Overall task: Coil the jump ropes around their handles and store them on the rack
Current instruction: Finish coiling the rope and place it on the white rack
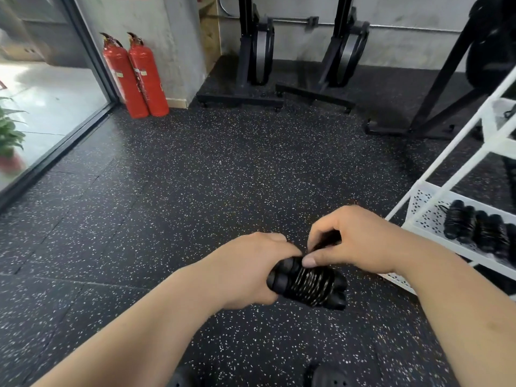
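A black jump rope [310, 284] is wound in tight coils around its two black handles, held in front of me above the floor. My left hand [245, 270] grips the left end of the handles. My right hand [354, 241] pinches the rope's end at the top of the coil, thumb pressed on the windings. The white rack [435, 196] stands at the right; several coiled black ropes [480, 230] lie on its perforated lower shelf.
Black speckled rubber floor all around. Two red fire extinguishers [134, 76] stand by a concrete pillar at the back left, beside a glass door. Black exercise machines [259, 57] line the back wall. My dark shoes [326, 377] show at the bottom edge.
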Action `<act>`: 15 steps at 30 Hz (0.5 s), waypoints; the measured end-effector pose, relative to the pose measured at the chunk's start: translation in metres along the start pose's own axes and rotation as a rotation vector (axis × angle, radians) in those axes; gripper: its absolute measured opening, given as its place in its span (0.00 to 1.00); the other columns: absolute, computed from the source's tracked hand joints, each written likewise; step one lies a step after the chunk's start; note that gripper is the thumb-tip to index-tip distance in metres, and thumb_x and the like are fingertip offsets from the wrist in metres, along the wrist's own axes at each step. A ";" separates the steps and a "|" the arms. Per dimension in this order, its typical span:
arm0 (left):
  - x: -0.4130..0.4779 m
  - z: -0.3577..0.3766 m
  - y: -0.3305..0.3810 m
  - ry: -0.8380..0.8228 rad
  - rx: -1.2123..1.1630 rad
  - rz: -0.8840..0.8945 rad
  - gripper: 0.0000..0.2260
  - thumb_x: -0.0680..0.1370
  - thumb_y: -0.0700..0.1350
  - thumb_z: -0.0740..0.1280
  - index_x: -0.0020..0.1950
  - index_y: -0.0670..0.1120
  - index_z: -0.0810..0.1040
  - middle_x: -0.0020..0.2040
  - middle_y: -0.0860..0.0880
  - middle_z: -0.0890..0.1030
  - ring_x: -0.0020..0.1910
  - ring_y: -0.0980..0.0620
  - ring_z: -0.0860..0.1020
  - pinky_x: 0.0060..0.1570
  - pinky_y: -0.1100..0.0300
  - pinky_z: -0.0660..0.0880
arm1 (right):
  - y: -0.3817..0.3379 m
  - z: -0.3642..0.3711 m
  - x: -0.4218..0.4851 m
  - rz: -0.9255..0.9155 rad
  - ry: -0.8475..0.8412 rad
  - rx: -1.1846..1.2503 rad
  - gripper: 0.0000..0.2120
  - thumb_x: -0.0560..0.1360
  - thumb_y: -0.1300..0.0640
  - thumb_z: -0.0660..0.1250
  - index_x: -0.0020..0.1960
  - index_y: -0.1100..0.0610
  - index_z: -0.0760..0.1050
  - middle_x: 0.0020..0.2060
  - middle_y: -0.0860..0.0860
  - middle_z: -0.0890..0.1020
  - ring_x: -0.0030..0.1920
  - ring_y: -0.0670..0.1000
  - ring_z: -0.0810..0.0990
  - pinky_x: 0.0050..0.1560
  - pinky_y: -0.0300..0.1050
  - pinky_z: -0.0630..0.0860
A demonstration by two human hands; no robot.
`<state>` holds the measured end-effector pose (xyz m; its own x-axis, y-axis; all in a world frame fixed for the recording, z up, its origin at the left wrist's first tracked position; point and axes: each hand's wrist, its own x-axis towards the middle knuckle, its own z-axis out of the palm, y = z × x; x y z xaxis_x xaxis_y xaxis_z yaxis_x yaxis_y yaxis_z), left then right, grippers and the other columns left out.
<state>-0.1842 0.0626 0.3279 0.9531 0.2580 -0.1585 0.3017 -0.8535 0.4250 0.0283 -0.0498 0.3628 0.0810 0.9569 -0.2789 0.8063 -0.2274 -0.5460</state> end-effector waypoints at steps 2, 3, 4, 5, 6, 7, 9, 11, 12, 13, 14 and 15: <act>-0.001 -0.002 0.002 -0.018 -0.101 0.015 0.15 0.71 0.47 0.77 0.53 0.58 0.75 0.47 0.58 0.74 0.47 0.61 0.74 0.47 0.61 0.71 | 0.004 -0.005 -0.002 0.006 -0.026 0.091 0.08 0.73 0.41 0.79 0.44 0.43 0.86 0.42 0.41 0.87 0.43 0.40 0.83 0.46 0.39 0.76; -0.001 -0.004 0.003 -0.012 -0.142 0.015 0.16 0.72 0.47 0.78 0.53 0.57 0.75 0.48 0.58 0.74 0.47 0.60 0.75 0.46 0.62 0.71 | 0.007 -0.008 -0.003 0.008 -0.025 0.130 0.08 0.74 0.41 0.79 0.45 0.44 0.86 0.42 0.42 0.87 0.43 0.41 0.83 0.49 0.42 0.77; -0.003 -0.005 0.006 0.001 -0.189 0.009 0.17 0.72 0.47 0.78 0.55 0.58 0.75 0.49 0.58 0.75 0.48 0.60 0.75 0.46 0.63 0.71 | 0.009 -0.012 -0.006 0.012 -0.018 0.166 0.08 0.75 0.42 0.77 0.45 0.46 0.87 0.41 0.43 0.87 0.43 0.42 0.84 0.50 0.42 0.77; -0.004 -0.007 0.008 0.018 -0.244 -0.004 0.19 0.73 0.47 0.78 0.58 0.59 0.74 0.50 0.58 0.75 0.50 0.60 0.75 0.47 0.64 0.71 | 0.011 -0.015 -0.008 0.013 -0.012 0.206 0.08 0.76 0.43 0.76 0.45 0.47 0.87 0.40 0.44 0.86 0.40 0.41 0.83 0.48 0.40 0.77; -0.006 -0.009 0.012 0.035 -0.304 -0.025 0.23 0.73 0.48 0.79 0.62 0.60 0.72 0.52 0.59 0.76 0.51 0.60 0.76 0.47 0.65 0.72 | 0.011 -0.018 -0.011 0.016 -0.009 0.259 0.09 0.77 0.44 0.74 0.45 0.49 0.87 0.37 0.43 0.85 0.36 0.39 0.81 0.44 0.37 0.75; -0.008 -0.010 0.015 0.049 -0.364 -0.044 0.26 0.74 0.49 0.80 0.64 0.61 0.70 0.53 0.59 0.78 0.50 0.59 0.76 0.47 0.65 0.73 | 0.013 -0.021 -0.012 0.017 -0.013 0.320 0.10 0.78 0.46 0.73 0.46 0.51 0.86 0.34 0.42 0.84 0.32 0.38 0.79 0.39 0.32 0.73; -0.010 -0.013 0.021 0.074 -0.464 -0.059 0.28 0.73 0.50 0.82 0.64 0.63 0.68 0.55 0.59 0.80 0.50 0.58 0.79 0.49 0.60 0.77 | 0.014 -0.021 -0.013 0.038 -0.033 0.431 0.14 0.80 0.48 0.70 0.46 0.57 0.85 0.32 0.43 0.81 0.30 0.38 0.77 0.34 0.28 0.71; -0.011 -0.015 0.026 0.099 -0.554 -0.076 0.30 0.71 0.52 0.84 0.63 0.64 0.68 0.57 0.61 0.81 0.53 0.59 0.80 0.56 0.57 0.79 | 0.014 -0.018 -0.013 0.023 -0.059 0.514 0.17 0.83 0.48 0.67 0.43 0.60 0.81 0.34 0.47 0.80 0.33 0.42 0.76 0.36 0.33 0.74; -0.011 -0.016 0.026 0.115 -0.608 -0.086 0.30 0.71 0.53 0.84 0.63 0.65 0.69 0.58 0.62 0.81 0.55 0.59 0.81 0.58 0.55 0.79 | 0.013 -0.015 -0.013 0.019 -0.053 0.555 0.16 0.84 0.52 0.66 0.42 0.59 0.80 0.35 0.48 0.80 0.35 0.44 0.76 0.37 0.36 0.75; -0.011 -0.017 0.026 0.132 -0.672 -0.095 0.30 0.71 0.53 0.84 0.63 0.65 0.69 0.59 0.62 0.82 0.56 0.59 0.82 0.60 0.55 0.80 | 0.013 -0.012 -0.012 0.041 -0.015 0.583 0.14 0.86 0.59 0.65 0.42 0.59 0.80 0.34 0.49 0.80 0.36 0.45 0.77 0.38 0.40 0.77; -0.011 -0.017 0.025 0.144 -0.733 -0.104 0.30 0.71 0.53 0.84 0.63 0.64 0.69 0.60 0.62 0.82 0.57 0.59 0.82 0.61 0.54 0.80 | 0.011 -0.009 -0.012 0.094 0.049 0.591 0.14 0.85 0.67 0.64 0.42 0.59 0.80 0.34 0.49 0.82 0.38 0.46 0.78 0.39 0.43 0.79; -0.010 -0.018 0.024 0.157 -0.786 -0.112 0.29 0.71 0.53 0.83 0.64 0.64 0.70 0.61 0.61 0.82 0.59 0.58 0.83 0.63 0.52 0.80 | 0.010 -0.005 -0.010 0.161 0.123 0.564 0.16 0.84 0.72 0.62 0.42 0.60 0.79 0.33 0.48 0.82 0.39 0.48 0.77 0.40 0.45 0.80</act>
<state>-0.1862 0.0479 0.3557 0.8911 0.4334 -0.1347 0.2694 -0.2662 0.9255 0.0386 -0.0614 0.3637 0.2706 0.9087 -0.3178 0.3453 -0.3998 -0.8491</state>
